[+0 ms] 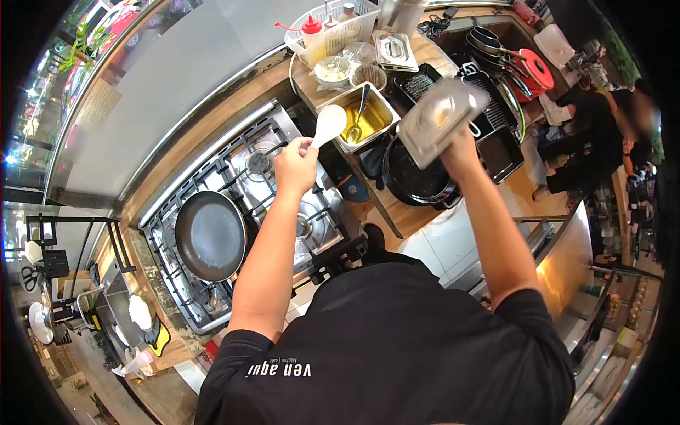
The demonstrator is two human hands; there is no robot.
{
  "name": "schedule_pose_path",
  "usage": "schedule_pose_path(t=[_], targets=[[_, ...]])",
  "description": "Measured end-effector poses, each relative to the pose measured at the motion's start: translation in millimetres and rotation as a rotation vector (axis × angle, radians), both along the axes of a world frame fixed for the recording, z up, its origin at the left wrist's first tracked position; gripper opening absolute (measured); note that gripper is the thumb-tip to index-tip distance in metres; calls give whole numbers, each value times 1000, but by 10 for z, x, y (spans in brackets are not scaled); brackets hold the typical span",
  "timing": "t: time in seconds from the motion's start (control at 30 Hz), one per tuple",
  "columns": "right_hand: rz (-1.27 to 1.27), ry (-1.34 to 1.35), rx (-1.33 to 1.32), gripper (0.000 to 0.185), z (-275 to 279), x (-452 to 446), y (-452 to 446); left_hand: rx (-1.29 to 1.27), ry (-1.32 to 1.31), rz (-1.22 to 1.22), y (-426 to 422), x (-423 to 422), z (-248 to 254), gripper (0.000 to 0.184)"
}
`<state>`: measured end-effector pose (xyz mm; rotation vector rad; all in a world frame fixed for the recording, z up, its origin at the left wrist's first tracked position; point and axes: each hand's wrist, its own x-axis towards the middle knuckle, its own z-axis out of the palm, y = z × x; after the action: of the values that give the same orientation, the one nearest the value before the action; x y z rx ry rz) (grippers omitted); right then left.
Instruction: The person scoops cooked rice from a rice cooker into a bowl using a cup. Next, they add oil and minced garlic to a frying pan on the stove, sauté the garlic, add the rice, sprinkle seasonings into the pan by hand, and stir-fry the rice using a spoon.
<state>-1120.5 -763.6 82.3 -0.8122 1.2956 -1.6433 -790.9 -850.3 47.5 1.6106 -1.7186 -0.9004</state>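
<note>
My left hand (296, 167) is closed round the handle of a white rice paddle (330, 122), its broad end raised by the edge of a steel food pan (389, 126). Yellow liquid that looks like oil (341, 134) lies in that pan, with a metal spoon (359, 113) leaning in it. To the right, my right hand (462, 147) grips a rectangular steel lid (425, 134), tilted and smeared by motion, above black pans (414, 173); most of its fingers are hidden behind the lid. Left of my left forearm, a dark frying pan (210, 236) sits on the gas stove (306, 205).
Behind the food pan stand a white basket (363, 32) with a red-capped bottle (312, 27), plastic-wrapped bowls (333, 69) and another steel lid (395, 49). Pans (485, 42) and a red round item (533, 73) lie at the upper right. Another person (598, 134) is at far right.
</note>
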Motion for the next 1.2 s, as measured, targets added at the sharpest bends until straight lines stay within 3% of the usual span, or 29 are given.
schedule_pose_path(t=[0.07,0.13,0.23,0.3,0.4,0.43,0.53,0.6,0.67,0.73,0.83,0.93,1.03,1.07,1.1,1.13,1.2], targets=[[-17,-217,10,38,-343,-5,431,29,-37,-38,-116,-62,71,31],[-106,-276,117,42,-460,52,841,-119,-108,-156,-205,-208,114,31],[-58,-109,165,44,-697,-142,1345,-219,42,-207,-308,-459,50,35],[0,-46,178,49,-700,-106,1423,-216,-24,-184,-215,-517,187,37],[26,-228,157,52,-426,3,1372,-228,76,-159,55,-430,314,28],[79,-59,175,52,-565,-85,1379,-178,117,-147,211,-301,397,32],[237,113,150,51,-1221,-551,1345,-79,108,-99,714,84,526,43],[165,-262,247,45,-667,-90,1115,-141,72,-16,1082,348,334,48],[293,-242,173,43,-523,125,958,-34,119,70,1539,627,219,48],[404,-179,166,44,-618,104,780,95,13,135,2058,864,229,48],[576,-68,149,45,-805,130,465,221,83,223,2925,1009,-52,43],[699,23,115,47,-900,272,226,382,-85,321,3865,986,-735,39],[793,114,70,48,-965,406,33,665,-106,628,4687,920,-1000,65],[826,151,55,49,-996,427,-21,662,-104,643,4884,947,-1097,65],[854,175,44,49,-1012,456,-89,846,43,665,5059,965,-1171,69],[882,147,53,50,-1035,498,-131,1026,195,680,5200,989,-1251,74],[883,-203,170,48,-813,710,-129,1020,192,698,5352,1031,-1281,77]])
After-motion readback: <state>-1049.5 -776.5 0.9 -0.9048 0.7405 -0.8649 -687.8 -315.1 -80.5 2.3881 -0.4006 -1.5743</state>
